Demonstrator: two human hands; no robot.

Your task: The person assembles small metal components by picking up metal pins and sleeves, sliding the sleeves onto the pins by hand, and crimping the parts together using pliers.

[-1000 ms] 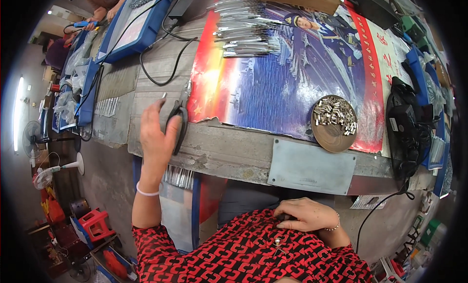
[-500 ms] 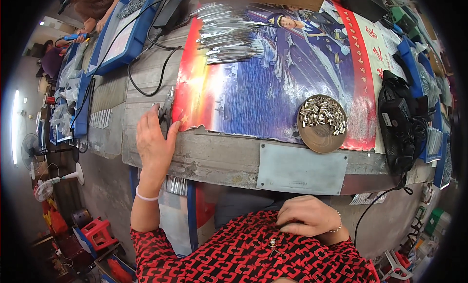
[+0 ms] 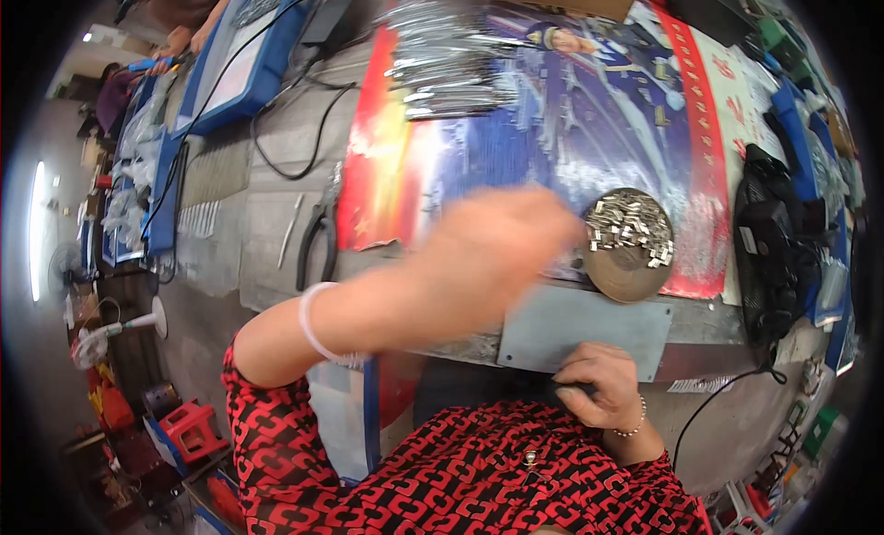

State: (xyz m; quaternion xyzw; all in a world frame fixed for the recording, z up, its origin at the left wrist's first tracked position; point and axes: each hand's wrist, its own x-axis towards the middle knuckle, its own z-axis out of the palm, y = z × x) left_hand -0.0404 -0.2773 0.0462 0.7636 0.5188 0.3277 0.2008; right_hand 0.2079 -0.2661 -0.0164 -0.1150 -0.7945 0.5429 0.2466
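My left hand (image 3: 497, 250), smeared by motion, reaches across the poster toward a round brown dish (image 3: 630, 282) that holds many small silver metal cylinders (image 3: 626, 220). Its fingers are too blurred to show whether they hold anything. By the bench's front edge, my right hand (image 3: 600, 383) is closed with its fingers curled, and what they hold, if anything, is hidden. It lies at the lower edge of a flat grey metal plate (image 3: 571, 328). Black-handled pliers (image 3: 318, 245) and a thin silver rod (image 3: 290, 231) lie on the bench left of the poster.
A poster (image 3: 516, 157) covers much of the bench, with a pile of slim silver metal pieces (image 3: 447, 56) on it. Blue trays (image 3: 226, 111) stand at the left. A black mesh bag (image 3: 769, 250) with cables sits at the right. Another person's hand (image 3: 201, 38) shows at the far left.
My left hand has left the pliers and swung right toward the dish, uncovering the silver rod. My right hand has moved slightly up and right to the plate's edge. The view has shifted a little.
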